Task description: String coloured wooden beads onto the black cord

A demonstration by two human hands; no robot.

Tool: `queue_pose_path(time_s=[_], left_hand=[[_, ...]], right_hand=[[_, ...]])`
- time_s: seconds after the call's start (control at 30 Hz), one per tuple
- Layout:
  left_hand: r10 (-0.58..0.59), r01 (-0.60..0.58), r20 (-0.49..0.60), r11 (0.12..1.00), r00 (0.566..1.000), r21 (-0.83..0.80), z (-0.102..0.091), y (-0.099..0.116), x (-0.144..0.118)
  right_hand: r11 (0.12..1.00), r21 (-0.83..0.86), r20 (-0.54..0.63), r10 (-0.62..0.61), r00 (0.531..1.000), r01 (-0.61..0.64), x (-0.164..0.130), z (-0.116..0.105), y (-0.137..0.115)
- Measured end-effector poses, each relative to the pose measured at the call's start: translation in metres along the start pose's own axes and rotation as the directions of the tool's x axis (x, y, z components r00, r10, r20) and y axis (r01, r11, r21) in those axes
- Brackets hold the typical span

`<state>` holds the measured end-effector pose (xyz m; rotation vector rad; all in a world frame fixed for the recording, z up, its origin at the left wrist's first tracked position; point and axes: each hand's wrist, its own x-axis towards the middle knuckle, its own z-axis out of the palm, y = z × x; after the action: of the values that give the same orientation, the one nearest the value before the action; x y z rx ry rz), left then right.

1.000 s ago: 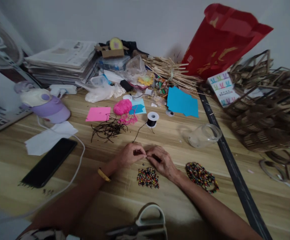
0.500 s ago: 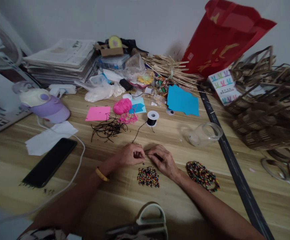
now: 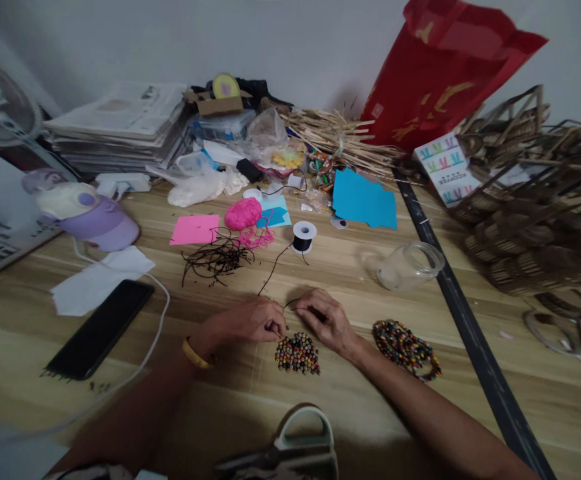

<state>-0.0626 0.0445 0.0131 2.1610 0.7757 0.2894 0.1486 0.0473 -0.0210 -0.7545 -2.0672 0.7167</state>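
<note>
Phone (image 3: 99,329), pink yarn (image 3: 243,213), jar (image 3: 410,266), red bag (image 3: 445,73).

Bare forearms; yellow band (image 3: 193,355) on left wrist.

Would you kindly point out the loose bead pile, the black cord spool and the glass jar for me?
loose bead pile (image 3: 297,353), head view, middle of the heap.
black cord spool (image 3: 303,236), head view, its white top rim.
glass jar (image 3: 409,265), head view, its clear side wall.

light: dim, soft shadows | edges: bent, wide-angle; darker bottom | focus: slightly soft
</note>
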Motion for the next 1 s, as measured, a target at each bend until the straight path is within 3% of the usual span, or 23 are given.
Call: queue_pose_path(time_s=[0.3, 0.43, 0.57, 0.73, 1.0], left_hand=[[0.039, -0.039, -0.02, 0.999, 0.999, 0.001, 0.004, -0.003, 0.0], [-0.111, 0.091, -0.117, 0.982, 0.987, -0.163, 0.007, -0.006, 0.001], [-0.325, 0.16, -0.256, 0.847, 0.91, -0.506, 0.01, -0.014, 0.006], [-0.394, 0.13, -0.33, 0.788, 0.858, -0.601, 0.017, -0.025, 0.011], [-0.395, 0.114, -0.321, 0.764, 0.861, -0.635, 0.021, -0.022, 0.013]], right_hand=[[0.999, -0.021, 0.014, 0.039, 0.999, -0.039, -0.002, 0.001, 0.002], [0.998, -0.027, 0.008, 0.062, 0.998, -0.062, -0.003, 0.001, 0.002], [0.997, -0.028, 0.005, 0.066, 0.998, -0.066, -0.003, 0.001, 0.0], [0.997, -0.032, 0.0, 0.071, 0.998, -0.071, -0.002, 0.001, -0.002], [0.997, -0.045, 0.018, 0.069, 0.997, -0.068, -0.001, 0.0, -0.003]])
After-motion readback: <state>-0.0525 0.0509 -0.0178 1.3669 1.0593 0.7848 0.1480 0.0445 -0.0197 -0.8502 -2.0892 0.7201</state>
